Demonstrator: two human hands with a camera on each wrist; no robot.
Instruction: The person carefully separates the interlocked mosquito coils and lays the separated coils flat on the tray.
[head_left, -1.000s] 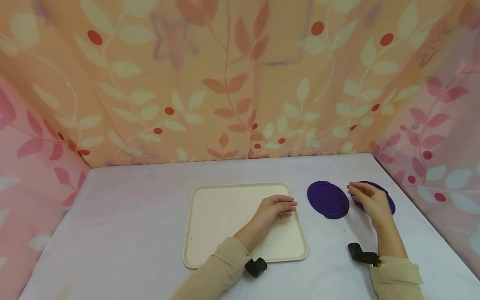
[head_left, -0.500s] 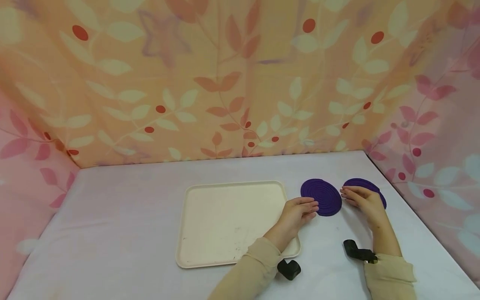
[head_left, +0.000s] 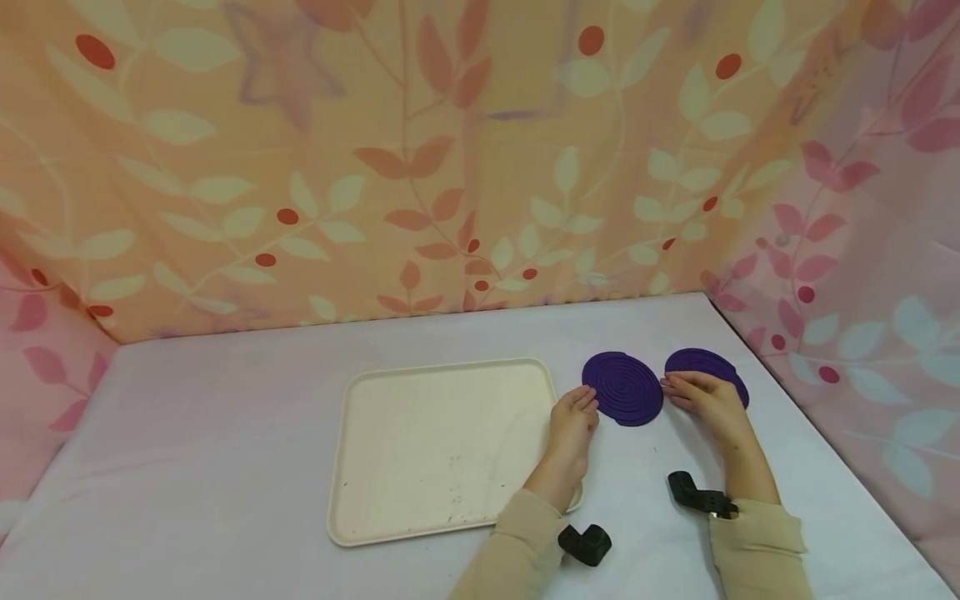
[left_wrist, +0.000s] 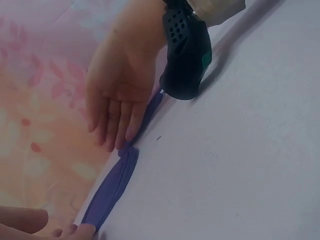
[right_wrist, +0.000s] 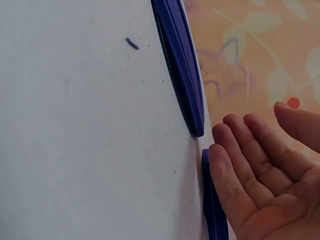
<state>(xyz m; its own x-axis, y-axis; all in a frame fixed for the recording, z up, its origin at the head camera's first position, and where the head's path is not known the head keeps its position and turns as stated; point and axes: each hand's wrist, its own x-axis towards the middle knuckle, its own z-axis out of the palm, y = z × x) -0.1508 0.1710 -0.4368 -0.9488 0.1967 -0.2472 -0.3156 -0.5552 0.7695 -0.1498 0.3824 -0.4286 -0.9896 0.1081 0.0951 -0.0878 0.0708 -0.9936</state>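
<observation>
Two round purple mats with concentric ridges lie flat on the table, the left mat (head_left: pixel 624 389) and the right mat (head_left: pixel 701 362). My left hand (head_left: pixel 566 442) has its fingertips right at the left mat's near-left edge; in the left wrist view its fingers (left_wrist: pixel 80 232) overlap the end of that mat, thumb apart from them. Over the near-left part of the right mat is my right hand (head_left: pixel 712 408), covering some of it. The right wrist view shows its fingers (right_wrist: pixel 250 160) loosely extended, palm visible, with nothing held, beside the mat's edge.
A cream rectangular tray (head_left: pixel 427 450) lies left of the mats, its right side partly behind my left arm. The table (head_left: pixel 225 458) has a white cover. Patterned curtains (head_left: pixel 360 167) hang along its back and sides. A black camera mount sits on each wrist.
My left hand has moved right, from over the tray to the left mat's edge. My right hand stays by the right mat. The whole head view has shifted, so things appear farther left.
</observation>
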